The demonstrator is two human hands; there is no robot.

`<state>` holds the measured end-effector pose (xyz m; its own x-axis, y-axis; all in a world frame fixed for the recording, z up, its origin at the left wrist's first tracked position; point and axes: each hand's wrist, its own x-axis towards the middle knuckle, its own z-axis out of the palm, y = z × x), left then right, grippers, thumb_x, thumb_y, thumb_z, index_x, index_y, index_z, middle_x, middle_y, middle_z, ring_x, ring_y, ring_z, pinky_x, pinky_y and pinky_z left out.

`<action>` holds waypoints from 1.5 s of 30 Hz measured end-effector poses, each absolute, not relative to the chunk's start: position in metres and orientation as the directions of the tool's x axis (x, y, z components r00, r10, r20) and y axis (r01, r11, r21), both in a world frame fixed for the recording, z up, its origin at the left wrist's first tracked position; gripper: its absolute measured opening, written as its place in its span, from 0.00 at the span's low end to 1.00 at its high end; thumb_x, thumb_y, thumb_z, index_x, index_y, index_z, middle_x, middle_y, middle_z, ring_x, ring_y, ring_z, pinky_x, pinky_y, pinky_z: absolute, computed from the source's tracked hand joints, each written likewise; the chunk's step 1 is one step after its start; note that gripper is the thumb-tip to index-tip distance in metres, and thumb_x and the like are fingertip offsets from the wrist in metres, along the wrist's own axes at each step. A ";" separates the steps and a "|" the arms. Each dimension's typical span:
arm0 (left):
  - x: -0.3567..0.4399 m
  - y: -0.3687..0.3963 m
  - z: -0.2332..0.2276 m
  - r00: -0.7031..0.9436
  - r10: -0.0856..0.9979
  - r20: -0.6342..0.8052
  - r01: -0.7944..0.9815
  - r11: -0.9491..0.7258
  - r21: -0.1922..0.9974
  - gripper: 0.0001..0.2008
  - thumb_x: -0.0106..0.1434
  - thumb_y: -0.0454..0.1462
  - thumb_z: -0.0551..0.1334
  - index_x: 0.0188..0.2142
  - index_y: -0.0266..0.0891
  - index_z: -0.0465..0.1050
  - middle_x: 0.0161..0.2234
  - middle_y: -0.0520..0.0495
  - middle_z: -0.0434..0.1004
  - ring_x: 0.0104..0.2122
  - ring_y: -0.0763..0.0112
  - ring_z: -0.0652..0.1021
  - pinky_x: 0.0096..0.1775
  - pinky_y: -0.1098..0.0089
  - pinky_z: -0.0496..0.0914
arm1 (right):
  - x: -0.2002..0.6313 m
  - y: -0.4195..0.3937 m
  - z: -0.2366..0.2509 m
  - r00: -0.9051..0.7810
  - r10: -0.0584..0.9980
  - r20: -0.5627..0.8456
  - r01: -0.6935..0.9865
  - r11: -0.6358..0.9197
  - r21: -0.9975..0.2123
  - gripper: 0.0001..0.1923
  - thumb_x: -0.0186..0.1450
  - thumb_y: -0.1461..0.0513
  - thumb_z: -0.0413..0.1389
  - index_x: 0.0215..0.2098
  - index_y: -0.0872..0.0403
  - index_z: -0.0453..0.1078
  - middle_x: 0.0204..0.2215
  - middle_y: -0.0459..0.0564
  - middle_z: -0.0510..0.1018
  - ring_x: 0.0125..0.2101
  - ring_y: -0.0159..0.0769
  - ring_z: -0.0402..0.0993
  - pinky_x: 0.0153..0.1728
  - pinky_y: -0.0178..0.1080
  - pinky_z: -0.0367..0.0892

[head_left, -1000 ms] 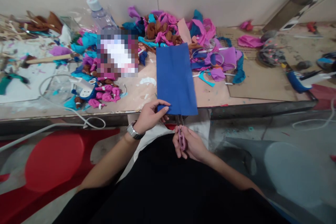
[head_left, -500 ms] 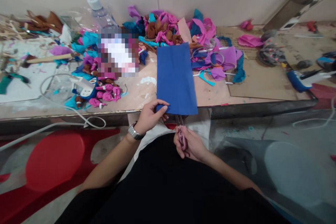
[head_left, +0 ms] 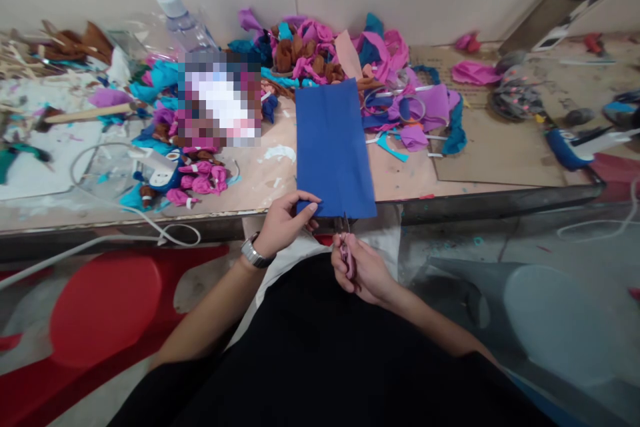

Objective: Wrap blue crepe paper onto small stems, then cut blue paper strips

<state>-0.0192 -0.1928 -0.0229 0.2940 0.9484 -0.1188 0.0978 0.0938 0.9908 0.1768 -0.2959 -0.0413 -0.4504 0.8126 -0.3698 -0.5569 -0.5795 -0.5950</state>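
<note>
- My left hand [head_left: 286, 219] pinches the near left corner of the blue cloth [head_left: 333, 147], thumb on top and fingers curled under the edge
- The blue cloth lies flat as a long rectangle on the pinkish worktable [head_left: 260, 180], its near end hanging just over the table's front edge, its far end reaching the heap of scraps
- My right hand [head_left: 363, 270] is clenched around the pink handles of the scissors [head_left: 346, 250], held low in front of my lap
- The scissor blades point up at the cloth's near edge, touching it right of my left hand; whether the blades are parted I cannot tell
- A metal wristwatch [head_left: 251, 252] sits on my left wrist
- Beyond the cloth lies a heap of fabric scraps [head_left: 345, 57] in magenta, teal and brown
- A clear plastic bottle [head_left: 183, 23] with a pale cap stands at the back left, near the wall
- A white cable [head_left: 125, 213] loops across the table's left side and over its front edge
- A red plastic stool [head_left: 103, 307] stands left of my lap, a grey one [head_left: 555, 320] on the right
</note>
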 end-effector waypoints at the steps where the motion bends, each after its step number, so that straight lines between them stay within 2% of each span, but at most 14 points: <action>1: -0.019 -0.193 -0.023 0.293 0.948 -0.123 0.095 0.099 0.991 0.18 0.68 0.48 0.69 0.47 0.37 0.78 0.24 0.50 0.80 0.23 0.71 0.82 0.28 0.72 0.78 | 0.177 -0.296 -0.041 -0.444 0.816 -0.369 -0.563 -0.575 -0.594 0.20 0.76 0.42 0.49 0.46 0.50 0.61 0.23 0.37 0.70 0.12 0.24 0.64 0.11 0.27 0.49; 13: -0.020 -0.193 -0.025 0.298 0.948 -0.112 0.095 0.088 0.992 0.16 0.69 0.47 0.68 0.47 0.37 0.78 0.24 0.50 0.81 0.23 0.71 0.82 0.28 0.72 0.78 | 0.177 -0.296 -0.036 -0.437 0.819 -0.371 -0.548 -0.570 -0.613 0.21 0.75 0.41 0.52 0.45 0.50 0.60 0.22 0.36 0.69 0.11 0.24 0.59 0.11 0.28 0.47; 24: -0.021 -0.193 -0.026 0.306 0.945 -0.113 0.088 0.090 0.992 0.16 0.68 0.48 0.68 0.47 0.38 0.78 0.25 0.50 0.80 0.24 0.70 0.82 0.29 0.72 0.79 | 0.172 -0.291 -0.032 -0.401 0.833 -0.381 -0.562 -0.552 -0.616 0.22 0.74 0.42 0.54 0.43 0.50 0.61 0.21 0.35 0.66 0.12 0.22 0.56 0.13 0.28 0.52; 45: -0.021 -0.194 -0.026 0.307 0.945 -0.113 0.105 0.084 0.991 0.15 0.69 0.47 0.68 0.47 0.38 0.79 0.24 0.50 0.81 0.24 0.71 0.82 0.29 0.72 0.78 | 0.168 -0.290 -0.030 -0.396 0.831 -0.391 -0.578 -0.556 -0.597 0.20 0.74 0.43 0.55 0.42 0.50 0.61 0.21 0.35 0.66 0.12 0.22 0.55 0.14 0.27 0.51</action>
<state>-0.0210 -0.1939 -0.0264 0.3071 0.9450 -0.1129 0.1048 0.0844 0.9909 0.1684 -0.2895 -0.0299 -0.3957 0.8310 -0.3910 -0.5776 -0.5562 -0.5975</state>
